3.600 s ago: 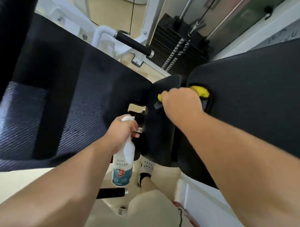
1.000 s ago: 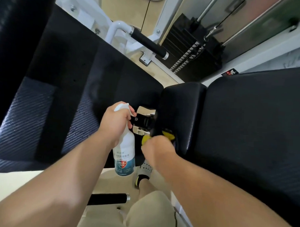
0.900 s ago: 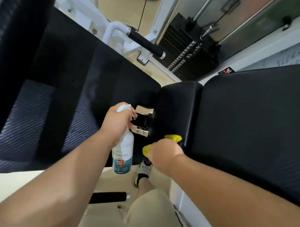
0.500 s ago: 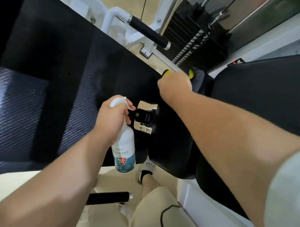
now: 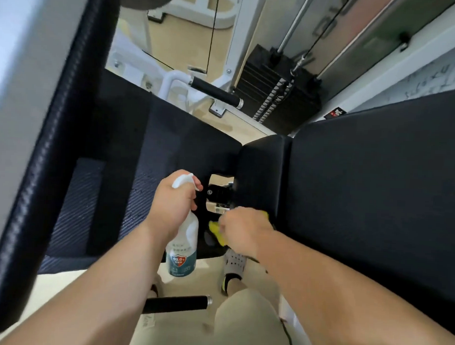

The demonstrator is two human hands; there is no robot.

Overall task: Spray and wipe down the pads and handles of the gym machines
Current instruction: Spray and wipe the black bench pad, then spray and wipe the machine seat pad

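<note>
Here our left grip [image 5: 172, 204] is curled round the neck and trigger head of a white plastic spray bottle with a teal label [image 5: 183, 250]. The bottle hangs upright in the gap between the machine's pads, its nozzle facing the black metal bracket [image 5: 219, 194] behind it. Our right grip [image 5: 241, 231] is bunched tight on a crumpled yellow cloth [image 5: 216, 231], which shows on both sides of the knuckles. The cloth sits at the lower end of the narrow black vinyl pad [image 5: 262, 173]. This grip is a little blurred, so we cannot tell how hard the cloth presses.

Just right of the narrow pad lies the wide black upholstered pad [image 5: 376, 177], and to the left the dark ribbed pad [image 5: 144, 169] carries fine droplets. A black foam handle on a white tube [image 5: 215, 93] stands beyond the pads, near the black weight stack [image 5: 273, 96]. A second black foam handle [image 5: 176, 303] lies below the bottle, beside our white perforated shoe [image 5: 233, 265].
</note>
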